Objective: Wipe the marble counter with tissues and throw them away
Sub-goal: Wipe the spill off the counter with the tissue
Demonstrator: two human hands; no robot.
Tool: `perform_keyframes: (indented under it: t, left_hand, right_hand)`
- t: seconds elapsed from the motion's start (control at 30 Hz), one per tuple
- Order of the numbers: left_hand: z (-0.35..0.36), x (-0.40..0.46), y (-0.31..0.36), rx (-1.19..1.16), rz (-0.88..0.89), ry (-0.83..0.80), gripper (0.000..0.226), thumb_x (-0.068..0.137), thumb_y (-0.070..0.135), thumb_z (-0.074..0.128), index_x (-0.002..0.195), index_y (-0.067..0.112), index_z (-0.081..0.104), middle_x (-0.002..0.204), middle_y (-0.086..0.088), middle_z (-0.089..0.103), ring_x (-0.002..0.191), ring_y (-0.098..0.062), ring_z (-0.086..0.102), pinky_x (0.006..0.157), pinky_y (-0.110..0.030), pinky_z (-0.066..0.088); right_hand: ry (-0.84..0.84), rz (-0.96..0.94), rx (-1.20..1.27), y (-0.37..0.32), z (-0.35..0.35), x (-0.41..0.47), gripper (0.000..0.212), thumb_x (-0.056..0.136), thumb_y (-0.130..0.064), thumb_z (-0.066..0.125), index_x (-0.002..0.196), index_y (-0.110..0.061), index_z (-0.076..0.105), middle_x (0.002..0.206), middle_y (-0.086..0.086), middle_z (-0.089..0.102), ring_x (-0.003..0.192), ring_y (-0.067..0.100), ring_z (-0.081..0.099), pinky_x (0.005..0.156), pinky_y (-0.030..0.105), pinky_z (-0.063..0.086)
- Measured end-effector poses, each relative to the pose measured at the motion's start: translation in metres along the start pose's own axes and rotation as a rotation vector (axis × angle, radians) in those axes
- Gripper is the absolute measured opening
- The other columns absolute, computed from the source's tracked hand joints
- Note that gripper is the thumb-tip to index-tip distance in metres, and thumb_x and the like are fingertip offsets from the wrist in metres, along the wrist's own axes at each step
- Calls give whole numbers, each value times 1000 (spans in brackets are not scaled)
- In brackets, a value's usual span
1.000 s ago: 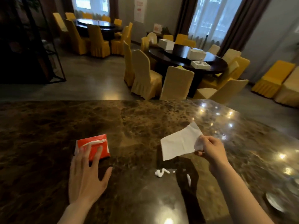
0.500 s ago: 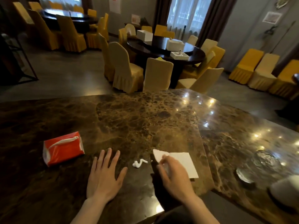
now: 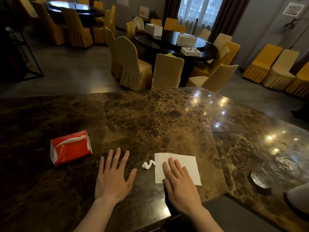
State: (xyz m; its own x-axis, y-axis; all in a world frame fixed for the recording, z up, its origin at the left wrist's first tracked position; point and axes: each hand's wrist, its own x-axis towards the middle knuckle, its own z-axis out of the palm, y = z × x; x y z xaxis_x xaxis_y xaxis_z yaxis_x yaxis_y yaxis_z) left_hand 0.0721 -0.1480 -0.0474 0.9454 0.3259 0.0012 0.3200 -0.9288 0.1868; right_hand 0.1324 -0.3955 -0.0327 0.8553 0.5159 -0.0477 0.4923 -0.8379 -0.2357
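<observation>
A white tissue lies spread flat on the brown marble counter. My right hand rests flat on its left half, fingers together, pressing it down. A small squiggle of white paste sits on the marble just left of the tissue's edge. My left hand lies palm down on the bare counter, fingers spread, holding nothing. A red tissue pack with a white tissue poking from its slot lies to the left of that hand.
A glass ashtray sits on the counter at the right, and a white rounded object is cut off at the right edge. The counter's near edge runs just below my wrists. Beyond the counter stand yellow-covered chairs around a dark round table.
My right hand brought the tissue down from the air and flattened it on the counter beside the white paste. My left hand left the red pack and settled flat nearer the middle.
</observation>
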Motion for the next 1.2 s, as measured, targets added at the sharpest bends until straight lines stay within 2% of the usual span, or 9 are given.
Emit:
perform_keyframes:
  t: [0.13,0.3,0.5,0.6,0.7,0.8,0.97,1.1,1.2]
  left_hand:
    - [2,-1,1,-12,1,9,80,88,76,-1,159,38,-4,169,3,-8,152,-19,-21,124,-50,-10]
    - [2,0,0,-14,1,13,80,89,76,0,159,38,-2,170,3,-6,153,-19,-20,124,-49,-10]
    - [0,-1,1,-14,2,7,80,88,76,0,159,38,-3,170,3,-8,153,-19,-20,124,-49,-10]
    - [-1,-1,0,-12,5,1,80,88,76,-1,158,38,-6,169,3,-11,152,-19,-23,124,-49,-12]
    - [-2,-1,-1,-17,1,-8,78,91,75,4,158,38,-7,169,3,-12,152,-19,-24,124,-49,-11]
    - [-2,0,0,-39,7,-6,78,91,75,8,159,38,-5,169,3,-11,152,-18,-23,125,-48,-10]
    - [0,-2,-12,-50,-25,17,82,88,79,3,159,38,0,170,3,-5,153,-18,-17,126,-44,-5]
    - [2,-3,-17,-30,-36,17,85,86,80,-1,159,37,1,170,3,-3,154,-18,-15,126,-44,-4]
    - [3,-3,-16,-31,-45,27,83,87,80,0,159,38,2,170,4,-3,154,-18,-16,126,-44,-4]
  right_hand:
    - [-9,185,27,6,-12,11,57,109,-41,19,160,-26,-3,166,-2,-15,150,18,-22,123,38,-9]
    - [62,61,155,-10,-3,5,52,109,-40,28,158,-26,22,162,-14,2,153,13,-6,122,27,-4]
    - [134,174,179,1,-7,15,46,109,-26,36,154,-23,36,165,-5,22,154,19,8,123,35,16]
    - [284,148,190,-2,-12,14,22,99,-12,59,115,-21,72,135,-2,64,137,18,48,96,39,53]
    - [415,217,285,7,-25,18,20,89,-6,71,93,-24,80,102,-5,78,100,18,72,78,36,58]
    - [518,221,452,0,-33,25,30,84,3,73,98,-23,80,97,-12,78,89,9,72,79,32,58]
    - [502,80,648,-45,-25,41,34,84,4,72,102,-24,78,101,-19,73,95,-7,66,84,19,55]
    - [244,-119,383,-66,-2,43,22,99,-22,58,116,-30,70,125,-7,65,122,17,54,99,33,48]
    - [111,-141,172,-62,15,41,35,106,-31,45,140,-39,51,160,1,38,150,31,22,118,46,27]
